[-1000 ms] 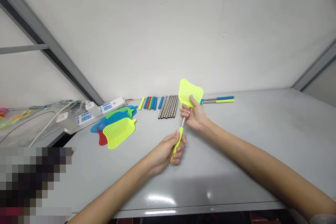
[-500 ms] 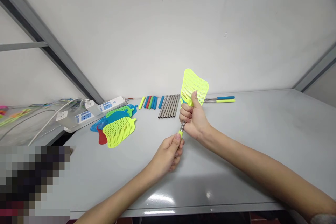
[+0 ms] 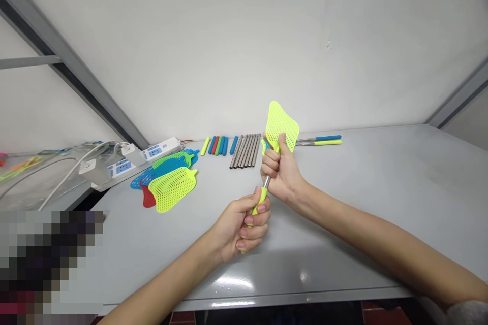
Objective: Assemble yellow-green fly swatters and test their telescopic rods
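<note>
Head view: I hold a yellow-green fly swatter in both hands, up above the grey desk (image 3: 381,177), tilted with its perforated head (image 3: 282,121) away from me. My left hand (image 3: 244,223) is wrapped around the handle grip (image 3: 260,202), fingers curled, thumb near its upper end. My right hand (image 3: 279,166) is closed around the neck, thumb laid up against the mesh. A short bit of bare steel rod (image 3: 266,182) shows between the 2 hands.

Step in hand, my call: seating head and grip on the rod. The neck joint is inside my right fist, so can't tell if it's fully home. Next move calls for a steady squeeze and push or twist along the rod's line, no sideways bend at the thin neck; a slipping palm looks like the main risk.

Around: loose perforated heads (image 3: 172,189) overlap at left, near the power strip (image 3: 156,151); loose grips (image 3: 217,146) and steel tubes (image 3: 246,151) lie at the back; 2 rods with grips (image 3: 315,138) lie right of them, far ends hidden behind my hand.
</note>
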Motion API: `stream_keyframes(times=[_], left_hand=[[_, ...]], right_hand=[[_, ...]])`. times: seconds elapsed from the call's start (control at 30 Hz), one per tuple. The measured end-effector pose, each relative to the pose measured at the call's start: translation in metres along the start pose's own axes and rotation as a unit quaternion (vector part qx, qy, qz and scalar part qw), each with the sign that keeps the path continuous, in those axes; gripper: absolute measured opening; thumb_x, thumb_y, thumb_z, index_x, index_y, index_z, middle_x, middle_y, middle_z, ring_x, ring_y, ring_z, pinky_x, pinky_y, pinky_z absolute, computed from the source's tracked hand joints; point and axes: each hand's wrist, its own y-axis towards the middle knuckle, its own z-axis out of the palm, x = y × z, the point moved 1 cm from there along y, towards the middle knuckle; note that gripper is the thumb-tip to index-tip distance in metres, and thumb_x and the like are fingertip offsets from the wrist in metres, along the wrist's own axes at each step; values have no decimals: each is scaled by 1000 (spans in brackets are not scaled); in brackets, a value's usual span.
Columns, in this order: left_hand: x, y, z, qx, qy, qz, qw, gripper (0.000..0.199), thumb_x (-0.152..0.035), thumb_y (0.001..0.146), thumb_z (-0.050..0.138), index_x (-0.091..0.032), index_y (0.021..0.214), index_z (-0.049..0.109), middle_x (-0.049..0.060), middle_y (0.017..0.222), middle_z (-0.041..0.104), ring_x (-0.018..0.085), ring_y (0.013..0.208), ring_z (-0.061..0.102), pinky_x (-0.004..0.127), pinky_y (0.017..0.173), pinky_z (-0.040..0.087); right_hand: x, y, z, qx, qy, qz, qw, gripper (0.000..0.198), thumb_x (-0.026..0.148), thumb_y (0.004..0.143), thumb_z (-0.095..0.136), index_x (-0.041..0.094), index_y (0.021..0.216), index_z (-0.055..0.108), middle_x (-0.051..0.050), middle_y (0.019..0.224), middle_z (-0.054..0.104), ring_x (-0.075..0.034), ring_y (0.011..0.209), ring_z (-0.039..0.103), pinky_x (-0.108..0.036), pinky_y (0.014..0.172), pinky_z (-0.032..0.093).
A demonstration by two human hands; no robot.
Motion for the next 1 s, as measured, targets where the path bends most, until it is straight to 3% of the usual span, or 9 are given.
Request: stream_keyframes(times=[0.37, 0.53, 0.67, 0.77, 0.9, 1.0], left_hand=[[-3, 3, -8, 48, -46, -38, 997, 30, -38, 82, 35, -17, 60, 35, -8, 43, 20, 3, 30, 10, 13, 23, 9], [0, 7, -9, -7, 33, 6, 999, 28, -41, 81, 35, -17, 66, 39, -8, 45, 21, 4, 31, 11, 13, 24, 11], [1, 7, -9, -79, 133, 47, 987, 31, -46, 78, 36, -17, 69, 41, -8, 48, 24, 3, 33, 14, 13, 26, 13], [-1, 6, -11, -99, 166, 71, 979, 31, -47, 78, 36, -17, 71, 43, -7, 50, 27, 3, 34, 19, 12, 28, 15], [-5, 6, -16, -65, 128, 57, 988, 32, -46, 79, 33, -17, 72, 44, -7, 48, 25, 3, 33, 20, 14, 30, 17], [-5, 6, -16, -15, 100, 31, 994, 33, -47, 81, 29, -18, 73, 43, -8, 45, 22, 4, 32, 14, 15, 29, 14]], right_hand=[[-1, 1, -4, -17, -41, -16, 999, 33, 49, 75, 43, 18, 81, 52, 11, 43, 8, -3, 32, 7, -12, 26, 10], [0, 5, -9, -26, -55, -20, 998, 39, 53, 73, 41, 17, 81, 53, 11, 42, 10, -3, 32, 7, -12, 26, 10], [1, 4, -7, -28, -91, -45, 994, 39, 54, 71, 43, 17, 80, 53, 11, 42, 12, -3, 32, 8, -13, 25, 12], [3, 3, -2, -8, -113, -41, 993, 35, 51, 72, 45, 17, 79, 54, 11, 42, 15, -3, 31, 12, -13, 26, 16], [3, 1, 3, 44, -122, -8, 992, 30, 45, 74, 46, 17, 80, 56, 10, 42, 20, -3, 32, 19, -13, 30, 22], [2, -2, 5, 92, -132, 55, 986, 27, 40, 75, 46, 16, 78, 57, 9, 42, 24, -3, 34, 21, -13, 30, 21]])
